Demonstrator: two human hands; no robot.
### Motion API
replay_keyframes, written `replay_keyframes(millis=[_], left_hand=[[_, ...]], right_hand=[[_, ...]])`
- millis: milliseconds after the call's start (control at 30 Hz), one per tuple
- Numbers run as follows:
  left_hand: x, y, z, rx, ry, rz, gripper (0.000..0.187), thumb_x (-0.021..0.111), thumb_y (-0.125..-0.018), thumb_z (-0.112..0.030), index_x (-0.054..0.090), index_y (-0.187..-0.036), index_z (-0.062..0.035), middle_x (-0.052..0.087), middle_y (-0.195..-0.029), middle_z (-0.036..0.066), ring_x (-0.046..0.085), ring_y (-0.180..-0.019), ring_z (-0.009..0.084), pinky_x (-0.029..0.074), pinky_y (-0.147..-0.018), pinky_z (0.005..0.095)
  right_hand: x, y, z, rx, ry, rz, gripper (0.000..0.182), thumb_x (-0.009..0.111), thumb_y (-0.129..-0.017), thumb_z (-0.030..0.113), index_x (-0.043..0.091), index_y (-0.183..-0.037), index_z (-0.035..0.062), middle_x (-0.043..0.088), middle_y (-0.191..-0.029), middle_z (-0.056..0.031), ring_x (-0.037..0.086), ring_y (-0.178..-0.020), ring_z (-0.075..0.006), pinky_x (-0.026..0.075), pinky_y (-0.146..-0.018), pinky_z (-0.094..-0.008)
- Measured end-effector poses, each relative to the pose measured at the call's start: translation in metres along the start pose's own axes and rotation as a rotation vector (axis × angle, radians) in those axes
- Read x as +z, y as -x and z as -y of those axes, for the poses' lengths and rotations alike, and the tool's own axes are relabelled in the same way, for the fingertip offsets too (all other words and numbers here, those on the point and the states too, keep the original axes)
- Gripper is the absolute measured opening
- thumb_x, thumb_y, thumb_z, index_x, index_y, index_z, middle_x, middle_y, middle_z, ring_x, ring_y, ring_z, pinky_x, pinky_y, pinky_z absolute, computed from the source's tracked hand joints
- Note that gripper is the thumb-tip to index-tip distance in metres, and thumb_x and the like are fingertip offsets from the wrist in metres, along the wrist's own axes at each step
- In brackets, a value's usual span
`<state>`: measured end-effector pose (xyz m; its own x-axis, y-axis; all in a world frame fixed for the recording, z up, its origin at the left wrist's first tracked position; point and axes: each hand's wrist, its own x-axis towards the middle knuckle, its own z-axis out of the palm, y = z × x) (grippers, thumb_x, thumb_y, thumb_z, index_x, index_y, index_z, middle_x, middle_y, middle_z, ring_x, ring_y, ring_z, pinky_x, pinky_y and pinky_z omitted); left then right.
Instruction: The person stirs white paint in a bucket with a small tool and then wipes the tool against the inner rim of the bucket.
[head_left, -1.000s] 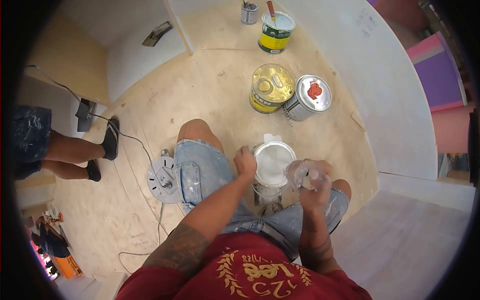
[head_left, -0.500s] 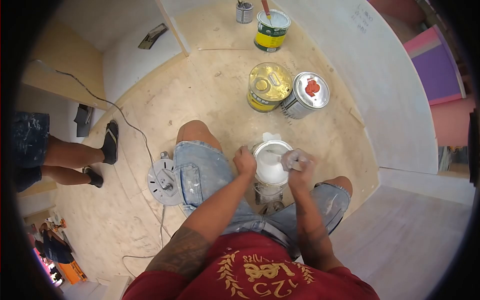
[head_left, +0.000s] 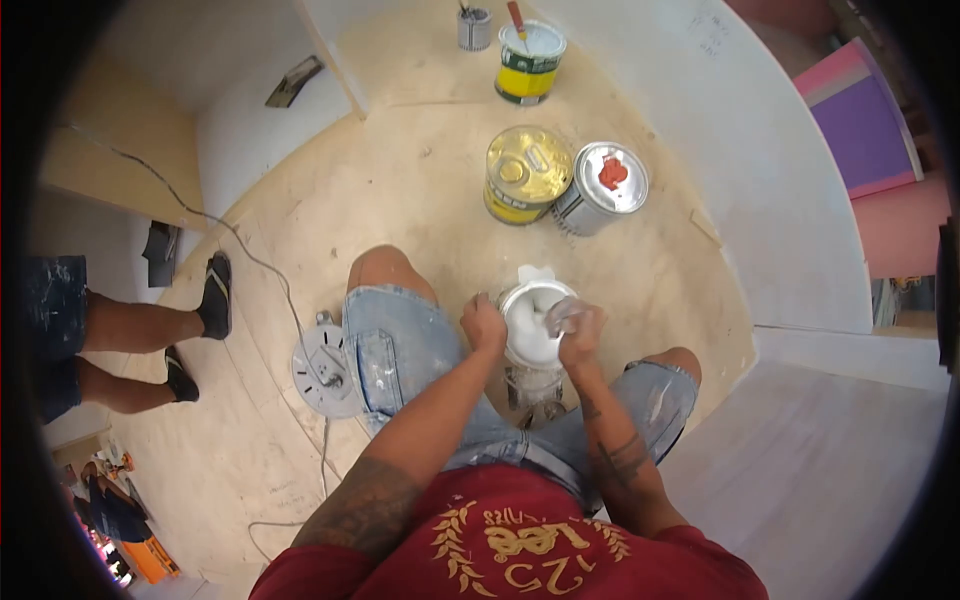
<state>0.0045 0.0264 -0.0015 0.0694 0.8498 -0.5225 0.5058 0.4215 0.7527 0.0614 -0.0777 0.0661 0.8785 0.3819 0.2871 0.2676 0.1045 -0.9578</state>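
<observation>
An open can of white paste (head_left: 531, 342) stands on the floor between the person's knees. My left hand (head_left: 484, 322) is closed on the can's left rim. At the right side, my right hand (head_left: 581, 338) is closed round a grey, paste-smeared tool (head_left: 565, 316), which reaches over the can's opening; its exact shape is blurred. A hollow shows in the white paste beside it. Just beyond the can lies a white, lobed scrap (head_left: 535, 273).
Ahead stand a gold-lidded can (head_left: 528, 165), a silver-lidded can (head_left: 610, 178), an open pail with a brush (head_left: 532, 60) and a small tin (head_left: 474, 30). A cable reel (head_left: 325, 370) is beside the left knee. Another person's legs (head_left: 140, 320) are at left.
My right hand and the tool have moved left and slightly down, further over the can. The smooth paste surface now shows a hollow. The whole view has shifted slightly.
</observation>
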Motion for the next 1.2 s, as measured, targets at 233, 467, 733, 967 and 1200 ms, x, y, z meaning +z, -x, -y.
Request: replay_keyframes(millis=[233,467,733,967,1200], left_hand=[[-0.006,0.004,-0.007,-0.005,-0.049,0.105,0.048,0.043,-0.091,-0.030,0.064,-0.108,0.0092,0.061,-0.112,0.034,0.057,-0.108,0.0483,0.040,-0.098,0.0465],[0.001,-0.008,0.006,0.037,0.021,0.094,0.049,0.044,-0.093,-0.032,0.064,-0.110,0.0089,0.060,-0.115,0.034,0.055,-0.110,0.0489,0.040,-0.098,0.0473],[-0.001,0.002,-0.005,-0.075,0.038,0.043,0.051,0.046,-0.092,-0.034,0.062,-0.113,0.0096,0.060,-0.116,0.033,0.056,-0.109,0.0456,0.040,-0.098,0.0458],[-0.002,-0.002,-0.006,-0.067,0.021,0.100,0.050,0.045,-0.092,-0.033,0.062,-0.110,0.0109,0.062,-0.113,0.033,0.057,-0.109,0.0455,0.040,-0.097,0.0453],[-0.001,-0.002,0.001,-0.042,0.019,0.087,0.050,0.046,-0.092,-0.033,0.063,-0.112,0.0095,0.062,-0.114,0.032,0.057,-0.111,0.0458,0.041,-0.097,0.0445]], right_hand=[[-0.013,-0.048,0.114,-0.004,-0.413,0.285,0.041,0.033,-0.101,0.026,0.051,-0.075,-0.0012,0.050,-0.065,-0.0092,0.048,-0.053,-0.0167,0.038,-0.047,-0.0296],[-0.014,-0.007,0.038,0.343,-0.199,-0.002,0.038,0.039,-0.098,0.023,0.047,-0.069,0.0005,0.047,-0.060,-0.0076,0.047,-0.052,-0.0174,0.038,-0.047,-0.0314],[-0.017,0.001,0.011,0.016,-0.330,0.001,0.020,0.041,-0.099,0.013,0.051,-0.104,-0.0025,0.057,-0.076,-0.0126,0.050,-0.057,-0.0148,0.043,-0.051,-0.0300],[0.001,-0.003,0.058,0.371,-0.054,-0.053,0.030,0.042,-0.101,0.026,0.053,-0.102,-0.0014,0.056,-0.077,-0.0137,0.050,-0.060,-0.0141,0.040,-0.052,-0.0311],[-0.018,0.003,-0.023,0.075,-0.505,0.144,0.029,0.045,-0.101,0.027,0.052,-0.102,-0.0015,0.056,-0.079,-0.0125,0.052,-0.059,-0.0166,0.042,-0.053,-0.0315]])
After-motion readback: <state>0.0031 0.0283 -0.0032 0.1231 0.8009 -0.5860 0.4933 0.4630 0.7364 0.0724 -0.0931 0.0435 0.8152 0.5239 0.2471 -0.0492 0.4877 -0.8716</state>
